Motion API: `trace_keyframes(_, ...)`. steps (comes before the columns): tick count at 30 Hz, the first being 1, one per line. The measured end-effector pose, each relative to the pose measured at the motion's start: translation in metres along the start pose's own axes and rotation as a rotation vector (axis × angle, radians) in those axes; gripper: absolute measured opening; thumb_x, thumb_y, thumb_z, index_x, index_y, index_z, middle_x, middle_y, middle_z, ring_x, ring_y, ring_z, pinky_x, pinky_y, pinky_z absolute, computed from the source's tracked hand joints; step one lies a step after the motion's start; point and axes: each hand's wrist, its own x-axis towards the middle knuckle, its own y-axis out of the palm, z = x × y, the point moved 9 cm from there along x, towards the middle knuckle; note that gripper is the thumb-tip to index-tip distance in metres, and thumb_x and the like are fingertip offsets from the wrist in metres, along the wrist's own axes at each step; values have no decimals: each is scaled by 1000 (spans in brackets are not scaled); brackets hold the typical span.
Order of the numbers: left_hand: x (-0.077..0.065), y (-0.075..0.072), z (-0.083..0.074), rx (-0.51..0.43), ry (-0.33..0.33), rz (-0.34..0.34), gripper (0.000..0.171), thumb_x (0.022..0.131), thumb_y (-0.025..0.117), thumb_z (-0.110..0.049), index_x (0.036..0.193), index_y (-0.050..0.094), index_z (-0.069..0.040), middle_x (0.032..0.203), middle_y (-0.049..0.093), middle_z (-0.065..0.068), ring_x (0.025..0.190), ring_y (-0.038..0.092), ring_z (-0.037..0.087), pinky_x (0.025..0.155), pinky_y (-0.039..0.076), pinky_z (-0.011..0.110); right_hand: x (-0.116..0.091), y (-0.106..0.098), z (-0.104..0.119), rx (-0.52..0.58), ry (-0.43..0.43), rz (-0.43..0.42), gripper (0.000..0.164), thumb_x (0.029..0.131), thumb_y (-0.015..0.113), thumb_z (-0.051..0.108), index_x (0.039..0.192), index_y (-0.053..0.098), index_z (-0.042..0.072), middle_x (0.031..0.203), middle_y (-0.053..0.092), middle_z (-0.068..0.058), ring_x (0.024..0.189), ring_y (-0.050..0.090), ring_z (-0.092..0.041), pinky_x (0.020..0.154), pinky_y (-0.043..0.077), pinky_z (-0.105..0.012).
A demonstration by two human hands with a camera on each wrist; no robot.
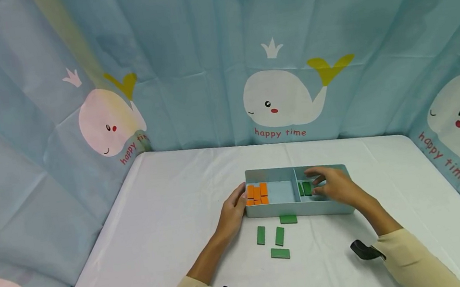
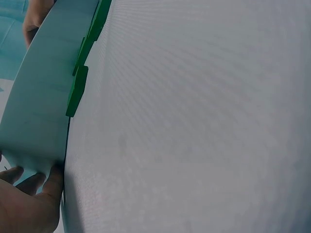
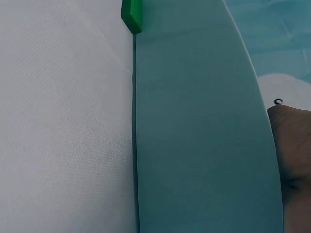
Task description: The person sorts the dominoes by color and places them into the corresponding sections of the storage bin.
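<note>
A shallow blue-grey box [image 1: 280, 192] with one divider lies lengthwise on the table. My left hand [image 1: 231, 212] rests at its left end, fingers against the end wall; the left wrist view shows those fingertips [image 2: 52, 182] on the wall. Over the right compartment is my right hand [image 1: 335, 186], thumb and fingers spread apart, the tips right beside a green block [image 1: 307, 188]. A narrower green block [image 1: 300, 189] is near the divider. In the right wrist view the box wall [image 3: 204, 121] hides the right fingers. Several orange blocks [image 1: 257, 192] sit together at the left compartment's left side.
Several loose green blocks lie in front of the box, one green block [image 1: 288, 219] close to its front wall and another green block [image 1: 280, 253] nearest me. The white table [image 1: 161, 249] meets a blue whale-print curtain [image 1: 208, 107] behind and at the sides.
</note>
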Motion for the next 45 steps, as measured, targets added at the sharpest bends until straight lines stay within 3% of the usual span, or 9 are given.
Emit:
trace_keyframes(9,-1,0,-1,-5,-5,0,54,116,45,-30,166,37,-9,169,40,8,159,33,29,131,26,50,-5,-3,-4,40,3,-21,54,94,78,0,145,62,4,141,67,-19,118,70,-39,82,64,-41)
trace_keyframes(20,0,1,-1,-23,8,10,56,116,44,-29,166,33,-5,170,38,10,160,31,30,132,25,50,-18,-9,5,24,-67,-102,49,95,77,0,142,65,5,138,69,-16,115,71,-36,88,63,-50)
trace_keyframes(28,0,0,-1,-20,11,10,55,116,44,-30,166,35,-8,170,39,10,159,32,30,132,25,51,-28,-12,15,11,-129,-172,47,92,80,-2,138,69,5,131,73,-12,107,74,-28,82,63,-31)
trace_keyframes(39,0,-1,-1,-10,2,2,55,116,45,-30,166,36,-9,169,40,8,159,32,29,132,25,51,-45,-14,27,-6,-191,-241,47,90,82,-3,134,72,9,123,74,-7,103,73,-24,79,63,-26)
trace_keyframes(45,0,-1,1,-6,5,6,56,116,45,-30,166,35,-8,170,40,10,159,32,30,131,25,52,-56,-17,32,16,-236,-289,46,88,83,-4,130,74,11,119,75,-8,101,71,-17,78,58,-17)
